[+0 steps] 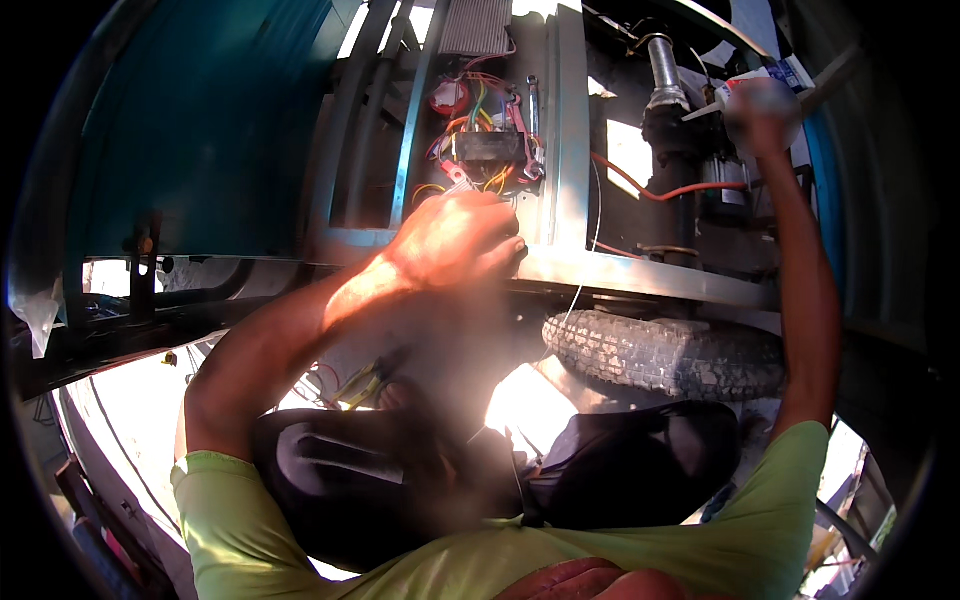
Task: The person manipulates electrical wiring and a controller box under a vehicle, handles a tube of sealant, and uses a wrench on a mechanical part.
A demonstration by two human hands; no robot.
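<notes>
My left hand (455,235) is closed over the front frame rail, fingers curled down; whatever they pinch is hidden. Just beyond it lies a bundle of coloured wires (480,110) around a black box (490,147). A combination wrench (532,100) rests beside the wires. At the far right, my right hand (765,112), blurred, is wrapped around a white bottle (735,92) with red and blue markings. The bottle's thin pointed nozzle (703,113) sticks out to the left.
A treaded tyre (665,355) lies below the metal frame (640,278). An orange cable (680,190) runs by a dark cylindrical motor-like part (722,185). A blue panel (200,130) stands at left. Yellow-handled pliers (360,385) lie near my knees.
</notes>
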